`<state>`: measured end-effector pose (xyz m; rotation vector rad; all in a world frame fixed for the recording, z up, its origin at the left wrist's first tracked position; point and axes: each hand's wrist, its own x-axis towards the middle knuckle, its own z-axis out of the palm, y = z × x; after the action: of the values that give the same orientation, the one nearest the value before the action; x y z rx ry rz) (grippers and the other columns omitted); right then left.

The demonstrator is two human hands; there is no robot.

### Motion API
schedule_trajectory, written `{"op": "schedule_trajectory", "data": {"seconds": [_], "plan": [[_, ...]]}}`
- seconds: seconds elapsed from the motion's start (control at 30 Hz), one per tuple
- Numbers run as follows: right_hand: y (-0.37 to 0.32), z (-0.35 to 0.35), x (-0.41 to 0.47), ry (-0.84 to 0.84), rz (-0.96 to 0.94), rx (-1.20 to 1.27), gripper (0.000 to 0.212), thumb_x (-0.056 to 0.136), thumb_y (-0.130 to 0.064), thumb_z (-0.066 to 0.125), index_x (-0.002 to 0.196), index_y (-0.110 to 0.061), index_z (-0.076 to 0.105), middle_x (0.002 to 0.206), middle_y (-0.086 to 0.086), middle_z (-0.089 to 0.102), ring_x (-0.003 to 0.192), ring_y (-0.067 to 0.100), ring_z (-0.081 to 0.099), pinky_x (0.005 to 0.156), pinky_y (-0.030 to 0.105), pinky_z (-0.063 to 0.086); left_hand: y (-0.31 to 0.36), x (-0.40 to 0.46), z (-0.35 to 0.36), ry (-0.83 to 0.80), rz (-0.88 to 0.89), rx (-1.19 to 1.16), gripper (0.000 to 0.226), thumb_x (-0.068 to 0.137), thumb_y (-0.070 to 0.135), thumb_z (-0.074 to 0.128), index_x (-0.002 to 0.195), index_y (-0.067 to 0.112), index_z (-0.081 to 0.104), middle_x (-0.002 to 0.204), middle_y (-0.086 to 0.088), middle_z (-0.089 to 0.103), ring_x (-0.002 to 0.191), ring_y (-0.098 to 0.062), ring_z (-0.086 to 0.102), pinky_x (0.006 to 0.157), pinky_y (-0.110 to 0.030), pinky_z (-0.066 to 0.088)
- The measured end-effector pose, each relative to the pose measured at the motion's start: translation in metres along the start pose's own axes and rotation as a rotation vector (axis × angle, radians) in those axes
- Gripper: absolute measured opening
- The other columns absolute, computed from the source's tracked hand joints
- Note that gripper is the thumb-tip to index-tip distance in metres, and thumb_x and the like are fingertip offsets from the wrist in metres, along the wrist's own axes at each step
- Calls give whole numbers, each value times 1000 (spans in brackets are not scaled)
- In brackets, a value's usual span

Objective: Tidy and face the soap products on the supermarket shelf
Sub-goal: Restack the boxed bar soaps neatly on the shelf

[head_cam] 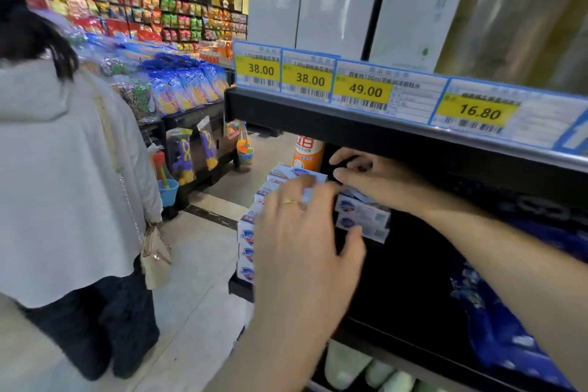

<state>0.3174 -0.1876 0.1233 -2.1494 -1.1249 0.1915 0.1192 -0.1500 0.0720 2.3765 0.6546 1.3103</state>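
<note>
Both hands (pixel 305 232) (pixel 366 181) rest on stacked soap boxes (pixel 362 216), fingers relaxed.

Shelf-edge price tags, blue border w/ yellow price block, L to R:
- tag 1 (pixel 258 68): "38.00", top line starts "120g", rest Chinese, blurred.
- tag 2 (pixel 308 79): "38.00", top line "120g", rest unreadable.
- tag 3 (pixel 366 90): "49.00", top line has "100ml" among Chinese chars.
- tag 4 (pixel 479 112): "16.80", product line too blurred.
Barcodes under each price, digits illegible.
Orange-white bottle (pixel 308 153) below shelf edge: large red "白", small print unreadable.
Soap boxes (pixel 246 234): blue shield logo, wording too blurred.
</note>
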Motion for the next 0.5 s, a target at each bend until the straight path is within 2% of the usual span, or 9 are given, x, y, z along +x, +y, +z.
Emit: {"op": "schedule_trajectory", "data": {"seconds": [0.03,0.1,0.17,0.23,0.3,0.37,0.5], "plan": [[-9,1,-3,-15,-21,-6,9,89,-46,69,98,-45,69,114,-22,68,114,3,60,99,32,50,-11,2,-8,-19,-46,58,59,78,57,70,130,31,60,137,-1,55,125,-26,46,102,-46,48],[-26,7,-11,-66,-79,-5,28,75,-63,66,98,-48,69,109,-27,68,105,-3,62,89,29,52,-29,3,-19,-143,-142,172,80,75,72,68,142,32,53,149,-4,46,135,-29,39,109,-47,43],[-38,16,-16,-114,-144,-85,31,77,-62,68,103,-45,69,112,-24,65,100,0,65,87,31,55,-40,2,-21,-249,-217,232,94,71,82,63,149,34,43,156,-4,40,140,-27,35,111,-44,40],[-46,24,-20,-132,-180,-205,21,87,-46,72,108,-41,69,116,-20,59,104,8,64,90,33,54,-44,2,-20,-287,-273,229,94,70,84,59,148,37,39,152,0,43,137,-25,42,106,-43,43],[-50,27,-23,-167,-171,-287,23,91,-40,72,114,-40,69,119,-15,56,109,10,59,94,30,50,-45,2,-19,-268,-309,185,87,70,82,60,143,38,42,140,2,51,125,-24,52,97,-43,48],[-51,30,-24,-211,-155,-350,26,90,-45,72,116,-39,69,122,-10,55,114,9,54,98,29,46,-49,1,-19,-241,-297,150,83,70,80,62,139,37,44,131,4,55,119,-23,55,92,-42,49],[-52,36,-26,-189,-127,-376,39,84,-64,69,114,-39,67,124,-10,54,119,11,50,102,32,45,-60,-7,-34,-239,-292,24,85,64,82,53,137,39,42,129,10,56,118,-18,51,89,-37,48]]}}
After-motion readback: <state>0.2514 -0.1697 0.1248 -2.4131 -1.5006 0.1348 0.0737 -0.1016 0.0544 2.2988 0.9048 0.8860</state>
